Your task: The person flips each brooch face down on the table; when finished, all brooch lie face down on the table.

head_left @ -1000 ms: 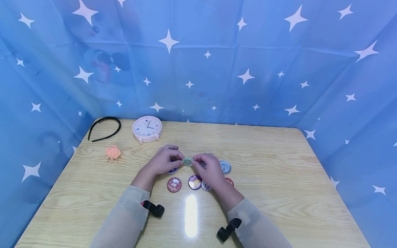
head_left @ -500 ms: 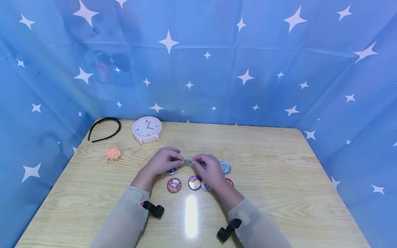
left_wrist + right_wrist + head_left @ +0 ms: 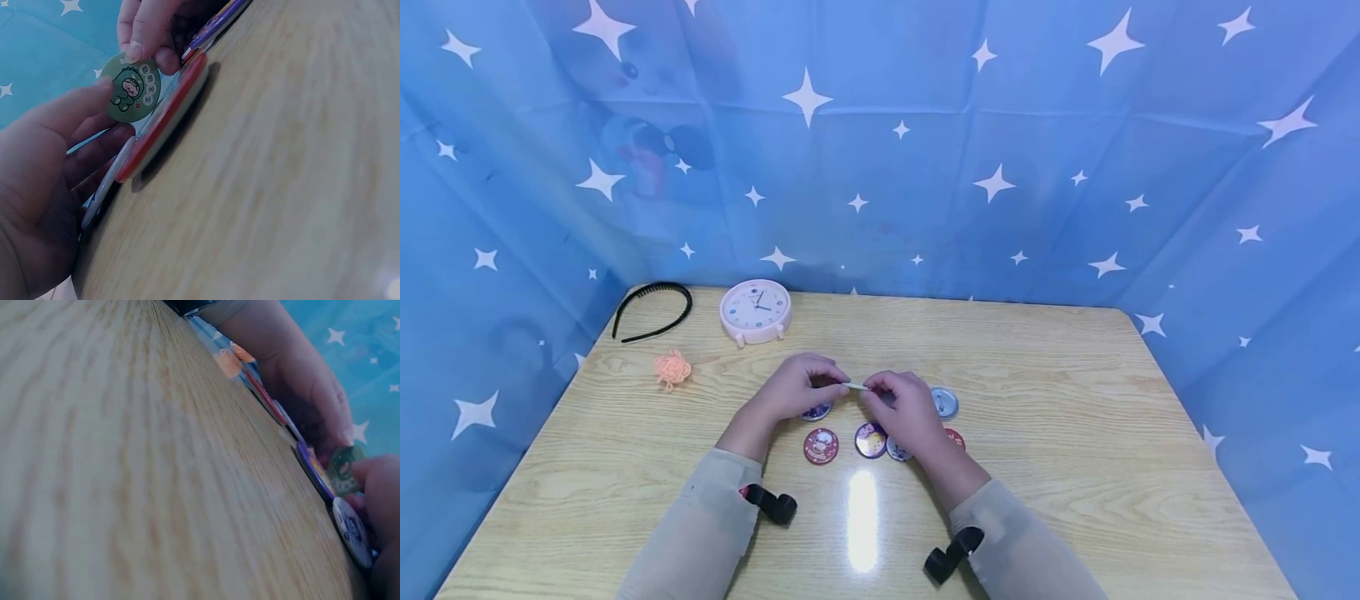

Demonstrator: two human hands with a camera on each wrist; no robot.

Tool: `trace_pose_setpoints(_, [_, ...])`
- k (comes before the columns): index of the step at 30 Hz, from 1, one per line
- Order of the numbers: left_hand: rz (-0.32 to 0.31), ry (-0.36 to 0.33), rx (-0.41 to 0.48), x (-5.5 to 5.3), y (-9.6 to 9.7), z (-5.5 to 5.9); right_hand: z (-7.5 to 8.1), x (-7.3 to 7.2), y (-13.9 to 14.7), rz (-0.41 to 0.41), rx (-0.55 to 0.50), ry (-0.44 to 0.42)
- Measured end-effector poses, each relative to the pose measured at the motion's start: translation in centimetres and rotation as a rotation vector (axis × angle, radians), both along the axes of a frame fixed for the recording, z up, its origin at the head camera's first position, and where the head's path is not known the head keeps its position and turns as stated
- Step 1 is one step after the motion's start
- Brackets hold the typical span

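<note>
A round green button badge (image 3: 132, 89) with a cartoon figure is held above the table between both hands. My left hand (image 3: 797, 387) pinches its left edge between thumb and fingers; my right hand (image 3: 907, 410) pinches the right edge. From the head view the badge appears nearly edge-on, as a thin pale strip. Below the hands lie a red badge (image 3: 821, 447), a purple badge (image 3: 871, 440) and a white badge (image 3: 352, 531). A blue-patterned badge (image 3: 816, 412) is partly hidden under my left hand. Beside my right hand are a badge lying back side up (image 3: 945, 402) and a partly covered red one (image 3: 956, 438).
At the table's back left stand a pink alarm clock (image 3: 756, 312) and a black headband (image 3: 652, 312). A tangle of peach yarn (image 3: 673, 369) lies in front of them. A blue star-patterned curtain (image 3: 880, 150) hangs behind the wooden table (image 3: 1060, 417).
The green badge has tilted: its face showed in the head view earlier, and now it is almost edge-on. Both hands stay in nearly the same place.
</note>
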State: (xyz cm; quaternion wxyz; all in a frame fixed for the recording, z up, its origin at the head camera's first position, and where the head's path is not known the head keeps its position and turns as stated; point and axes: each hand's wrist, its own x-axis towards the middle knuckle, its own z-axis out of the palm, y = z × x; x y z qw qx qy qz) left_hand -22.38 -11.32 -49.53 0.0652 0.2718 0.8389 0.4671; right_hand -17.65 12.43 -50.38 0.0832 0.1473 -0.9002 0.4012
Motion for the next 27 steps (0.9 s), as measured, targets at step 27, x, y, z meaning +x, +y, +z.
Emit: trace_pose_setpoints(27, [0.012,-0.009,-0.055,0.03,0.35,-0.12,0.53,0.14,0.03,0.015,0.016,-0.026])
